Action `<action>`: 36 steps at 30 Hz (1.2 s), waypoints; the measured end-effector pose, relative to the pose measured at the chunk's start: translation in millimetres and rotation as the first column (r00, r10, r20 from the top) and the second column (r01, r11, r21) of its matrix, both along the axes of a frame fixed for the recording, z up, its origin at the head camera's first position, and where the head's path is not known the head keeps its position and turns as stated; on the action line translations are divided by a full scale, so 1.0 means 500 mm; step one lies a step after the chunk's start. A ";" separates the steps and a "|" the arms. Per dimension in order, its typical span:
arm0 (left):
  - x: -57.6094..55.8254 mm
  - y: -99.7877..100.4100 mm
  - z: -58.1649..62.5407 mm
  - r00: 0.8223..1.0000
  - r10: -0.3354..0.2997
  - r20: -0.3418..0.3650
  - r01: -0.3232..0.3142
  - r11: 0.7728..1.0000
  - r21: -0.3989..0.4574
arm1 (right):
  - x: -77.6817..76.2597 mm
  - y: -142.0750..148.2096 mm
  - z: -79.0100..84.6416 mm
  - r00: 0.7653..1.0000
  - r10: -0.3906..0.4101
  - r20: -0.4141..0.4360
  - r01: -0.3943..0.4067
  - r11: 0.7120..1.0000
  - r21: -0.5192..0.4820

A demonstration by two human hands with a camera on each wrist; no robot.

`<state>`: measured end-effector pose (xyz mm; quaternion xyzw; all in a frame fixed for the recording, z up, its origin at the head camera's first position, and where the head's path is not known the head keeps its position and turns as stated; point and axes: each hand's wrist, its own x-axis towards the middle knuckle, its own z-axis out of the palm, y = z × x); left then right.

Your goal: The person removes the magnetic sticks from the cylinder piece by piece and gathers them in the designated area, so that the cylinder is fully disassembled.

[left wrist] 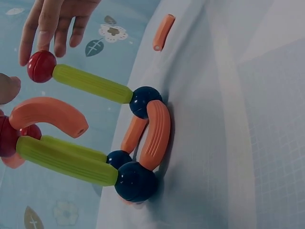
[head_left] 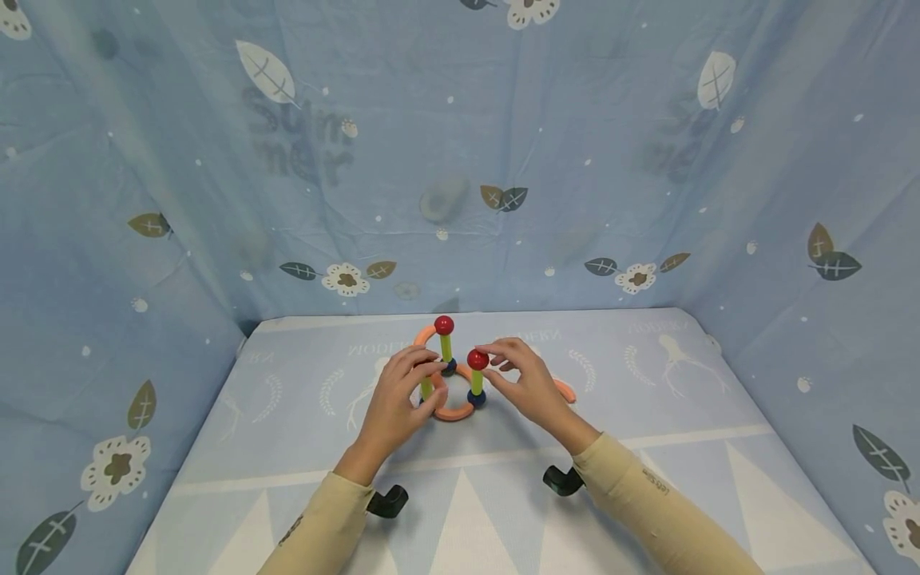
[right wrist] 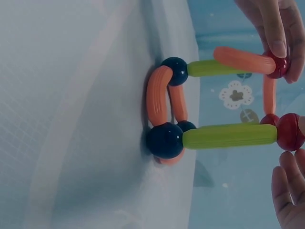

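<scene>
A magnetic-rod toy frame stands on the table: yellow-green rods rise from dark blue balls (left wrist: 136, 181), joined below by curved orange rods (head_left: 454, 414). Red balls top the uprights. My left hand (head_left: 398, 399) pinches the left red ball (right wrist: 280, 67), which the hand hides in the head view. From that ball a curved orange rod (left wrist: 50, 114) sticks out with one end free. Thumb and index finger of my right hand (head_left: 528, 379) pinch the right red ball (head_left: 477, 359). Behind stands the third red ball (head_left: 444, 325), joined to the left one by another orange rod (head_left: 424, 335).
A loose orange curved rod (head_left: 564, 390) lies to the right, partly behind my right hand. Black wrist-worn pieces (head_left: 388, 501) show by both sleeves. Patterned blue cloth (head_left: 460, 160) walls the table (head_left: 647, 399) at the back and sides.
</scene>
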<state>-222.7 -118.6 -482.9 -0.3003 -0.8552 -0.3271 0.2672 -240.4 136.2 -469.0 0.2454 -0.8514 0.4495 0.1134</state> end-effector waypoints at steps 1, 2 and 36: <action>0.001 -0.003 0.000 1.000 0.003 0.002 -0.003 1.000 0.010 | 0.003 0.000 -0.001 1.000 -0.004 -0.003 0.004 1.000 -0.005; 0.001 -0.005 0.000 1.000 0.005 -0.002 -0.005 1.000 0.020 | 0.005 0.000 -0.001 1.000 -0.011 -0.007 0.011 1.000 -0.010; -0.001 -0.042 -0.016 0.992 0.114 0.044 -0.119 0.987 0.109 | 0.049 -0.094 -0.080 0.991 0.089 0.096 -0.077 0.989 -0.124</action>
